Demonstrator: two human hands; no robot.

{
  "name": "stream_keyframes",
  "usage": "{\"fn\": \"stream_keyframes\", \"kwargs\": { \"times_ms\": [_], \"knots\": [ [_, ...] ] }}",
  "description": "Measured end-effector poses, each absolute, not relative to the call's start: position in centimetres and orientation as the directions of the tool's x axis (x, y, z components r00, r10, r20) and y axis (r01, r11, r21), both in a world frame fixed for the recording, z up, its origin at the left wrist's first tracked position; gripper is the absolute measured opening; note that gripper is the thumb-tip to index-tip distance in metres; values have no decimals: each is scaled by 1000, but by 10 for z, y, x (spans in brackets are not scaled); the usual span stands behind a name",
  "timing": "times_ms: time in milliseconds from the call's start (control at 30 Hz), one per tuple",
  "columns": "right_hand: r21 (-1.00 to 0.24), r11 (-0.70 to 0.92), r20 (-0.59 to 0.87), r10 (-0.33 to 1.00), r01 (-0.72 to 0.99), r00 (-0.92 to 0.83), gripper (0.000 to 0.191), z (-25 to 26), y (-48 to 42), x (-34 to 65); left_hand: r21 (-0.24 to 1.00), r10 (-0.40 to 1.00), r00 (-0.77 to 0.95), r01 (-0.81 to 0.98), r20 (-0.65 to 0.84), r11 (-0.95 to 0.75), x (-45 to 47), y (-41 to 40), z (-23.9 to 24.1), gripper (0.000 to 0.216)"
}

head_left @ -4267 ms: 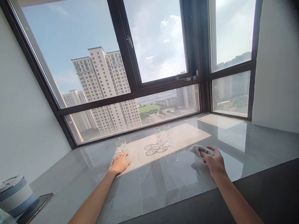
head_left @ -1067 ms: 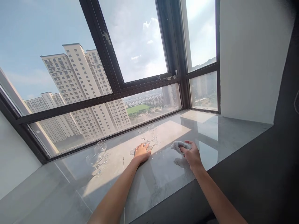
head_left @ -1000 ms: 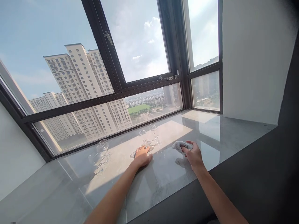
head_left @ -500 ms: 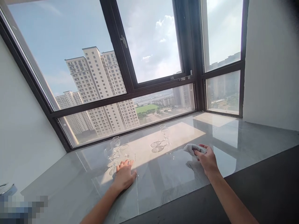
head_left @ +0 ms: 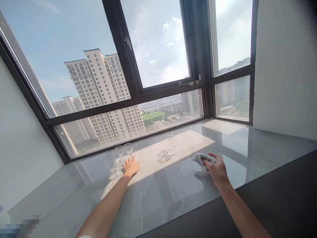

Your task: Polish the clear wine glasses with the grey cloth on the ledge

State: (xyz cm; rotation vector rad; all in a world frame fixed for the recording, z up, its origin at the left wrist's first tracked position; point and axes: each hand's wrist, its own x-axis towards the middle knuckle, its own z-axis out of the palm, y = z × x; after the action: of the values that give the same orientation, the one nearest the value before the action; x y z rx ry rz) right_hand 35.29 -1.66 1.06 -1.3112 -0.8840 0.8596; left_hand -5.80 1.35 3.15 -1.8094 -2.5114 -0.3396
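Observation:
My left hand (head_left: 132, 166) reaches to the back of the glossy grey sill (head_left: 163, 198), its fingers curled at the foot of a clear wine glass (head_left: 128, 148). That glass stands upright; its stem and foot are mostly hidden by my fingers. Just left of it, close together, stand several more stemmed glasses (head_left: 119, 152). My right hand (head_left: 217, 170) is closed on a crumpled whitish cloth (head_left: 203, 159), held a little above the sill, where its reflection shows.
Two more clear glasses (head_left: 171, 140) stand mid-sill, casting shadows. Dark window frames (head_left: 206, 59) rise behind, and a pale wall (head_left: 279, 82) closes the right side. A few water drops (head_left: 181, 167) lie on the sill. Its front edge drops to a dark face (head_left: 277, 191).
My left hand has moved away from me toward the window, and the wine glass at its fingers has shifted back with it. My right hand still holds the cloth in about the same place.

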Motion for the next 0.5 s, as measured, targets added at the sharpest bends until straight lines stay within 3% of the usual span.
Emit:
{"fn": "stream_keyframes", "kwargs": {
  "times_ms": [133,233,367,500],
  "knots": [
    [-997,67,45,907,-38,418,64,10,-16,354,182,879,-399,915,261,361,-38,-1,19,54],
    [-997,64,39,906,-46,421,63,13,-17,353,234,934,-144,970,327,68,-6,-19,14,43],
    [-996,70,37,902,-62,430,60,16,-18,351,214,924,273,918,267,-333,52,-23,18,42],
    [-995,89,57,901,-54,430,58,14,-17,350,183,934,335,917,125,-354,104,7,24,58]
  ]
}}
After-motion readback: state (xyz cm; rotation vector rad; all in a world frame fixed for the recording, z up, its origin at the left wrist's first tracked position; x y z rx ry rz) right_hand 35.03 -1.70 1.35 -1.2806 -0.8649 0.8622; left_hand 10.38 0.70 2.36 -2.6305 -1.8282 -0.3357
